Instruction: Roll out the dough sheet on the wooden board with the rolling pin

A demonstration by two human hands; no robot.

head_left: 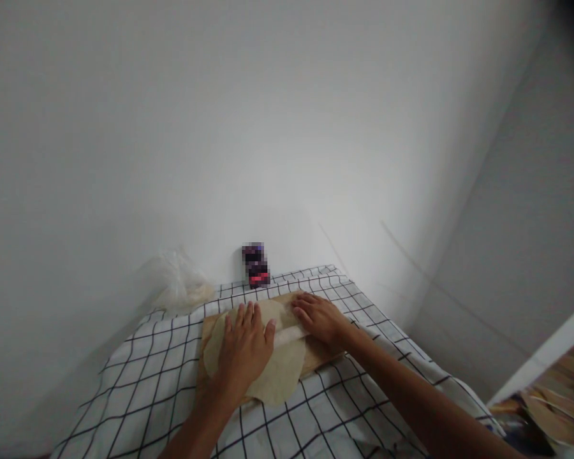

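A wooden rolling pin point(289, 335) lies across a thin, wide round of pale dough point(280, 370). The dough spreads over a wooden board point(310, 364) and hangs slightly past its front edge. My left hand point(249, 344) rests palm down over the left part of the pin, fingers stretched out and thumb apart. Over the pin's right end lies my right hand point(321, 317), palm down, its fingers extended with a slight bend. Both hands cover the pin's ends, so only its middle shows.
A black-and-white checked cloth point(162, 376) covers the table. A clear plastic bag point(182, 284) with something pale inside sits at the back left. A blurred dark upright object point(256, 264) leans against the white wall point(287, 140). Blurred items point(550, 414) lie lower right.
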